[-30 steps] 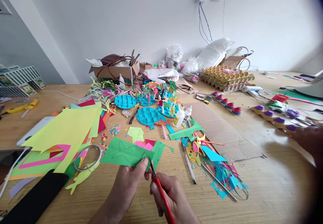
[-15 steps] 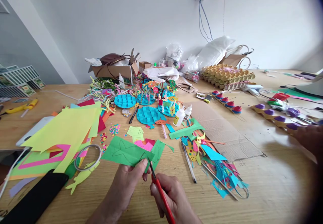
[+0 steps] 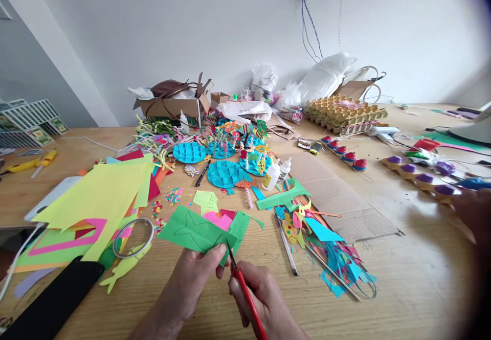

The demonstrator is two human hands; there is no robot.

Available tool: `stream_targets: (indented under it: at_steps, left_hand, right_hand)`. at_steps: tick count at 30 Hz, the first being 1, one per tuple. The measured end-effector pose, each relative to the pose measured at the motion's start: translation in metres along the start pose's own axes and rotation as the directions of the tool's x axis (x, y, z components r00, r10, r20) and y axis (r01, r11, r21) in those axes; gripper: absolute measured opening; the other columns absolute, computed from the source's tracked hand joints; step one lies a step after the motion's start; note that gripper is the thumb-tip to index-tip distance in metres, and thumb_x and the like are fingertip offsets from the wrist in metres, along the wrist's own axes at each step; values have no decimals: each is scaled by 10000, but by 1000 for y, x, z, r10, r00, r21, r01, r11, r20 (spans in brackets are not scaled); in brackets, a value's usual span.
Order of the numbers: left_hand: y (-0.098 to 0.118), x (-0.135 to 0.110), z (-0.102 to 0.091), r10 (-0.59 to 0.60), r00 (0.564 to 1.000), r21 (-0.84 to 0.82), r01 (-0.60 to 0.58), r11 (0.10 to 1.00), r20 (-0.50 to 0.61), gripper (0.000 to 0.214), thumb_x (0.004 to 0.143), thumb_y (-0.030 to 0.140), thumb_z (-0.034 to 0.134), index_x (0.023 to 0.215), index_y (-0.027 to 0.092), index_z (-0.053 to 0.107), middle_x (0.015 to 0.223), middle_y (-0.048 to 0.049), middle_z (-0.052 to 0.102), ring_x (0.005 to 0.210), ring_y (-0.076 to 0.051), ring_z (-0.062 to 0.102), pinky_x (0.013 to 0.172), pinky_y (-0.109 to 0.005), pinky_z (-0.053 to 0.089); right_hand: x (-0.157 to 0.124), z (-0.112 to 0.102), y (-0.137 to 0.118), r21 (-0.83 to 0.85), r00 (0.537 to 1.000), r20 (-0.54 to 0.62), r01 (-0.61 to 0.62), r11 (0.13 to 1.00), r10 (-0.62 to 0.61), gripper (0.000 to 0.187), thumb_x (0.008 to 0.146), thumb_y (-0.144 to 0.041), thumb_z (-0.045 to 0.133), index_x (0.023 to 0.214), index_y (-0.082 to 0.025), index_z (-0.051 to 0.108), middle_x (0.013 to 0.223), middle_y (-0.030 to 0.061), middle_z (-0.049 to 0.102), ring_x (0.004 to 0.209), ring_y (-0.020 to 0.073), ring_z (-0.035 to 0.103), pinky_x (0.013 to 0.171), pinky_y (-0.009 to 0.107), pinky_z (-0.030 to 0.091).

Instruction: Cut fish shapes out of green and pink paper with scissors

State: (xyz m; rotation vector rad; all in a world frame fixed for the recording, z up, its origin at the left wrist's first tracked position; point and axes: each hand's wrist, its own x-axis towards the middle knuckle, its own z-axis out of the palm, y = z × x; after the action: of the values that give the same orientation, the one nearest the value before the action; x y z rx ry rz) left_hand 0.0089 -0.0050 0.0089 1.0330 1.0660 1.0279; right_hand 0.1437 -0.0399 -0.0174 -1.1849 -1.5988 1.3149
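Observation:
Between thumb and fingers, my left hand point(image 3: 197, 273) pinches a green sheet of paper point(image 3: 192, 230) with a fish outline drawn on it in dark line. My right hand point(image 3: 261, 291) is closed round red-handled scissors point(image 3: 247, 296). Their dark blades meet the paper's right edge, close to my left thumb. Behind the sheet lie another green paper piece point(image 3: 241, 226) and pink paper scraps point(image 3: 218, 220). A pale yellow-green paper fish point(image 3: 206, 200) rests just beyond them.
Stacked coloured paper point(image 3: 95, 191) and a tape roll point(image 3: 133, 239) lie left. Glue bottles point(image 3: 271, 176), blue discs point(image 3: 226, 175) and cardboard point(image 3: 337, 197) are ahead. A pen point(image 3: 286, 245) and paper scraps point(image 3: 341, 263) lie right. Another person's hand point(image 3: 473, 214) is by a painted egg-carton strip point(image 3: 425, 179).
The green sheet and my left hand have shifted slightly right, and the scissor blades sit a little differently at the paper's edge. The other person's hand has moved slightly right.

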Motion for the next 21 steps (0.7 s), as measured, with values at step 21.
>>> stream_targets:
  at_steps: [21]
  left_hand:
    - [-1, -2, 2, 52, 991, -24, -55, 998, -120, 220, 698, 300, 608, 532, 191, 515, 476, 49, 487, 479, -115, 440, 471, -217, 386]
  right_hand:
    - [-5, 3, 10, -55, 1000, -28, -16, 998, 14, 463, 849, -540, 406, 553, -186, 383, 453, -53, 319, 437, 79, 307, 380, 176, 241]
